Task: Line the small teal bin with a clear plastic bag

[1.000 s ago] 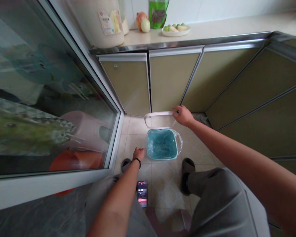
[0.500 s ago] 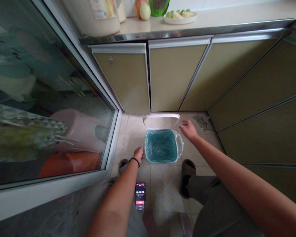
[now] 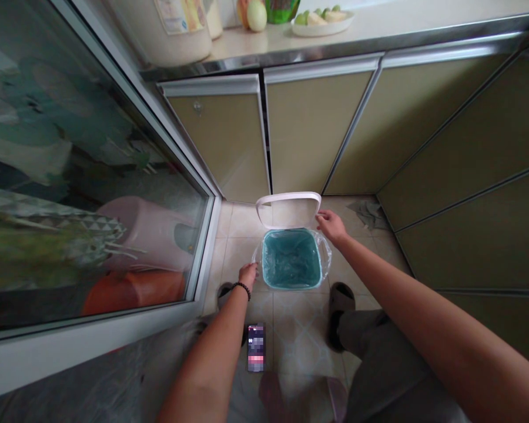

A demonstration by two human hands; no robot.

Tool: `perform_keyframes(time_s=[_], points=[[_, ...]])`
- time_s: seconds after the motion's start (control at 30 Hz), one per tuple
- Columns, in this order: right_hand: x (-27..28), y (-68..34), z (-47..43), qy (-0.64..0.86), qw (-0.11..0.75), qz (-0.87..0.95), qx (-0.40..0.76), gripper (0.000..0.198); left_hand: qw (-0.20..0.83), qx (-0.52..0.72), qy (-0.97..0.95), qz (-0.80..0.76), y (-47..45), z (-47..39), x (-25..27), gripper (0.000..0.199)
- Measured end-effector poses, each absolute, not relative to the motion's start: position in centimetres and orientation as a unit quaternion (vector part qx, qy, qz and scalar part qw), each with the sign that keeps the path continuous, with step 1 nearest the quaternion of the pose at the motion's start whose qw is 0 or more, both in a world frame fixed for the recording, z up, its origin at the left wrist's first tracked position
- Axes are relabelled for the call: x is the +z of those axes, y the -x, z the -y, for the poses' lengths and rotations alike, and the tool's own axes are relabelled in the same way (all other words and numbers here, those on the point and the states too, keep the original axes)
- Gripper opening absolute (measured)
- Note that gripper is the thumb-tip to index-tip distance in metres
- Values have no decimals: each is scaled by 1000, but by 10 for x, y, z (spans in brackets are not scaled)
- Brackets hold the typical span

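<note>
A teal trash bin (image 3: 291, 281) stands on the floor between my feet, lined with a clear plastic bag (image 3: 325, 258) whose loops stick out past the bin's sides. Behind the bin a pale pink rim ring (image 3: 288, 195) is tilted up, its front edge close to the bin's back edge. My right hand (image 3: 331, 225) pinches the ring's right side with the fingertips. At the bin's left, my left hand (image 3: 248, 274) is closed at the bag's left loop, just off the bin wall; its fingertips are partly hidden.
Cabinet doors (image 3: 317, 129) rise behind the bin, one slightly ajar. A glass sliding door (image 3: 158, 176) borders the left. A phone (image 3: 256, 348) lies on the floor near my left forearm. A grey cloth (image 3: 368, 215) lies by the right cabinets.
The rim ring has tipped further up, and my right hand has moved left onto it. The bag's left loop now spreads out toward my left hand.
</note>
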State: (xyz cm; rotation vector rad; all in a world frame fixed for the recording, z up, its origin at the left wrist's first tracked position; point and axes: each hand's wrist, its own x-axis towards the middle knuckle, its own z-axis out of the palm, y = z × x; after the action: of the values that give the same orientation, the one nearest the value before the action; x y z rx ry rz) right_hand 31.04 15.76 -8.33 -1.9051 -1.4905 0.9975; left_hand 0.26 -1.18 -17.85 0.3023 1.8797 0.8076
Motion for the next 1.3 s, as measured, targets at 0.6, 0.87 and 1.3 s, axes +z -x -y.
perform_keyframes(time_s=[0.6, 0.87, 1.3], points=[[-104, -332, -132, 774, 107, 497, 378, 69, 490, 361, -117, -785, -7, 11, -152, 17], [-75, -338, -106, 730, 35, 432, 528, 17, 391, 410, -311, -763, -6, 13, -109, 21], [82, -330, -5, 519, 109, 481, 698, 33, 529, 506, -351, -584, -30, 66, 56, 26]])
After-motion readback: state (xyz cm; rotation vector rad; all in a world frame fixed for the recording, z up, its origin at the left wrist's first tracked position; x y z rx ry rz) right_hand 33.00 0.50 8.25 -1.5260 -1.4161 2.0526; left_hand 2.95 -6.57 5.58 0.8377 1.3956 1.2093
